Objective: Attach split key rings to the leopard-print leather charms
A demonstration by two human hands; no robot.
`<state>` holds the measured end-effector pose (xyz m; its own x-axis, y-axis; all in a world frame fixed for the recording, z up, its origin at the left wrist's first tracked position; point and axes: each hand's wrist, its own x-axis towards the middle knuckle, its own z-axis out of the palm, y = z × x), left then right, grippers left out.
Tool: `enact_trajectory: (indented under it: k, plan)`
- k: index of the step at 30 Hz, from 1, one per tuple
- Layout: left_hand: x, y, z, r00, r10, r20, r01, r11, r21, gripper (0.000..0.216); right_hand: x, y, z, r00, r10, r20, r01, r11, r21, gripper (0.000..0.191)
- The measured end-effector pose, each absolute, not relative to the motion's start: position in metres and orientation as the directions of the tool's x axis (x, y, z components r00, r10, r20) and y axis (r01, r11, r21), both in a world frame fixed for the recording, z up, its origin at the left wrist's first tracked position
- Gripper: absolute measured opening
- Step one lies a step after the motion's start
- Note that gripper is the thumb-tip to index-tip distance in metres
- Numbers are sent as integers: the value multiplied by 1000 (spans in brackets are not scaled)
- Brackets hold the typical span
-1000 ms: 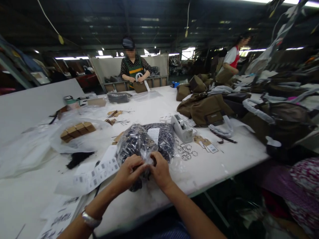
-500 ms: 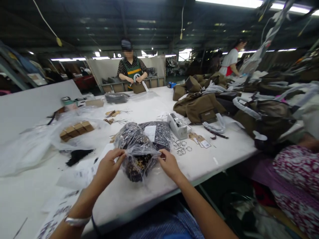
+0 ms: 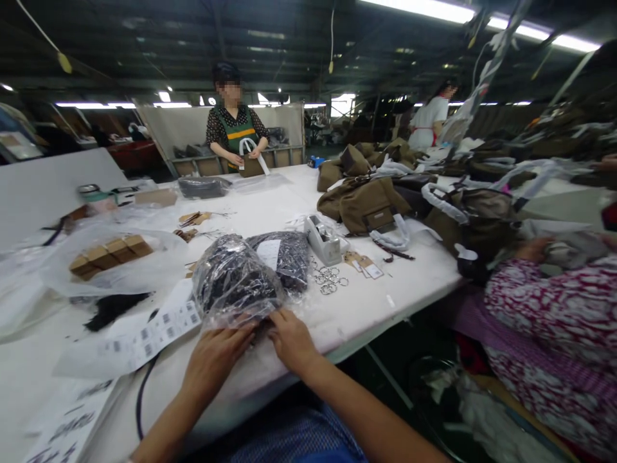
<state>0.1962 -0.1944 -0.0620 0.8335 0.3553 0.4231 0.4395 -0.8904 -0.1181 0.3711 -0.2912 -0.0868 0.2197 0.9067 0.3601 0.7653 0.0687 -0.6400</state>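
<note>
A clear plastic bag of dark patterned items (image 3: 236, 283) lies on the white table (image 3: 366, 308) right in front of me. My left hand (image 3: 214, 357) and my right hand (image 3: 289, 337) meet at the bag's near end, fingers curled and pinching its open edge. A second dark bag with a white label (image 3: 284, 254) lies just behind the first.
Barcode label sheets (image 3: 144, 334) lie to the left, and a bag of small brown boxes (image 3: 106, 251) beyond them. A tape dispenser (image 3: 322, 238), metal rings (image 3: 330, 280) and hang tags (image 3: 366, 267) sit to the right. Brown bags (image 3: 366, 202) pile up further right. One person (image 3: 231, 125) works at the far end, and a person in floral clothing (image 3: 554, 328) is close on my right.
My hands held the bag's mouth spread wide half a second ago; they have now come together at its near edge, and the bag lies flatter. My view has swung right.
</note>
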Motion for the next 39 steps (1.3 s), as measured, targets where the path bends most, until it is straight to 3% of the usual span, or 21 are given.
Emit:
enact_trajectory:
  k: [4,10,15,19,25,29,32,34,39]
  plan:
    - [200,-150,-50,862,330,384,400,-909,-115,35,364,-262,-78,259,898,357,769,32,-638,35]
    - [197,-144,-43,865,308,396,389,-910,-142,31,390,-297,-67,136,872,470,769,206,-605,24]
    - [191,-176,-56,875,294,386,399,-888,-228,45,477,-334,-70,402,776,486,787,-22,-616,29]
    - [188,-193,-64,847,275,455,414,-877,-242,44,523,-320,-79,441,783,438,808,-134,-573,21]
    - [172,-217,-62,813,320,487,440,-885,-153,31,525,-304,-84,342,830,442,857,-82,-508,15]
    - [173,-227,-59,706,469,531,543,-840,20,29,520,-314,-74,344,797,497,859,-52,-510,12]
    - [191,-224,-55,651,541,533,566,-813,134,31,508,-327,-63,396,756,522,835,-61,-546,14]
    - [210,-220,-52,645,560,521,566,-807,167,31,493,-338,-56,469,737,486,769,-70,-636,15]
    - [253,-214,-48,579,684,444,700,-696,158,27,450,-359,-56,563,785,256,412,2,-911,15]
